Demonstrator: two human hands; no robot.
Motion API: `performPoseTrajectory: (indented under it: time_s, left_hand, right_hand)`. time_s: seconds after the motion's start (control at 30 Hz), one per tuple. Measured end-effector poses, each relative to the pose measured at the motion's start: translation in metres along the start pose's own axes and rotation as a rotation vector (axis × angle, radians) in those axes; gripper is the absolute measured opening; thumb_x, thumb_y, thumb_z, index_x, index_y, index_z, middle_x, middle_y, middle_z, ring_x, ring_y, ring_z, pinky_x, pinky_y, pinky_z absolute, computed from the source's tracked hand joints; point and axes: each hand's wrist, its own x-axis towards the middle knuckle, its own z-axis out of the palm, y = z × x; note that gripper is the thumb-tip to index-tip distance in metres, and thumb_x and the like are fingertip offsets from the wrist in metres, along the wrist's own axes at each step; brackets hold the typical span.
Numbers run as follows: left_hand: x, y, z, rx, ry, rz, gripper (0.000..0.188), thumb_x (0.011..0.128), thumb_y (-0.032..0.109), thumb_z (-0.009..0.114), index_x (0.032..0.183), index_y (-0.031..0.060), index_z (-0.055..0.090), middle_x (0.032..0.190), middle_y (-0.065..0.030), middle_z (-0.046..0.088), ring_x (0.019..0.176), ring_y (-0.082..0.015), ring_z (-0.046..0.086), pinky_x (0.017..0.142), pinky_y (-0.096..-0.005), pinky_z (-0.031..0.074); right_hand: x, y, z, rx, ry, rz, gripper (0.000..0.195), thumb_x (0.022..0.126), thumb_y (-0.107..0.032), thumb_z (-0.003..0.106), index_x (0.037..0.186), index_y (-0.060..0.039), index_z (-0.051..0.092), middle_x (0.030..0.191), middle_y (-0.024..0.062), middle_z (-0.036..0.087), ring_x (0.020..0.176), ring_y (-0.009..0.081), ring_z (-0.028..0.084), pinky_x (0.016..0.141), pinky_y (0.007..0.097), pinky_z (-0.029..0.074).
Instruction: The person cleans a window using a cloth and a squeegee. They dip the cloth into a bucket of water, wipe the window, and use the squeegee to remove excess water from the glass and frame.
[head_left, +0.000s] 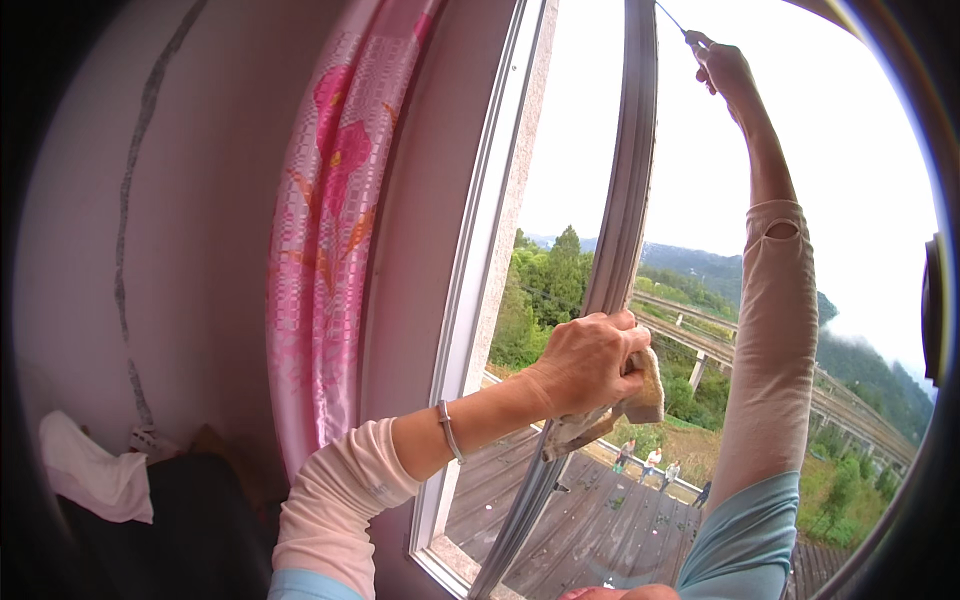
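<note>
My left hand (589, 360) grips a dingy, folded cloth (646, 386) and presses against the upright window sash frame (611, 247). Part of the cloth hangs down below my fingers. High at the upper right, my right hand (720, 67) is closed around a thin, rod-like metal tool (670, 16). The tool slants up and left toward the top of the sash frame; its handle is hidden in my fist and its tip is at the picture's edge, so its kind is unclear. A pale sleeve (772, 337) covers my right forearm.
A pink flowered curtain (330, 247) hangs left of the white outer window frame (465, 315). At lower left a white cloth (97, 465) lies over a dark object (180, 532). Outside, far below, several people (649, 461) sit by a dark roof or deck (600, 532), with a viaduct (701, 341) beyond.
</note>
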Motion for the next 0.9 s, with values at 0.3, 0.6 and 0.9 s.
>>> performPoseTrajectory:
  time_s: [0.3, 0.6, 0.9]
  left_hand:
    - [-0.001, 0.001, 0.002, 0.007, 0.044, 0.024, 0.019, 0.077, 0.021, 0.068, 0.090, 0.0074, 0.063, 0.087, -0.0070, 0.060, 0.083, -0.0264, 0.065, 0.073, -0.0401, 0.054]
    - [-0.001, 0.003, 0.002, -0.004, 0.054, 0.035, 0.019, 0.077, 0.020, 0.069, 0.090, 0.0075, 0.064, 0.088, -0.0067, 0.060, 0.083, -0.0260, 0.065, 0.072, -0.0398, 0.054]
    - [-0.004, 0.003, 0.003, 0.019, 0.068, 0.014, 0.019, 0.077, 0.020, 0.069, 0.090, 0.0071, 0.064, 0.087, -0.0070, 0.060, 0.085, -0.0261, 0.065, 0.073, -0.0402, 0.054]
  right_hand:
    - [0.023, -0.001, 0.005, -0.071, 0.014, -0.050, 0.041, 0.101, -0.020, 0.043, 0.138, -0.0064, 0.052, 0.056, -0.0005, 0.047, 0.047, 0.0051, 0.041, 0.047, 0.0237, 0.040]
    - [0.063, 0.004, 0.013, -0.136, 0.014, 0.009, 0.040, 0.099, -0.022, 0.044, 0.131, -0.0036, 0.057, 0.061, 0.0015, 0.051, 0.053, 0.0074, 0.049, 0.050, 0.0279, 0.044]
    - [0.045, 0.010, 0.012, -0.136, -0.052, -0.008, 0.043, 0.100, -0.024, 0.045, 0.139, -0.0069, 0.051, 0.066, 0.0048, 0.056, 0.057, 0.0074, 0.051, 0.051, 0.0267, 0.045]
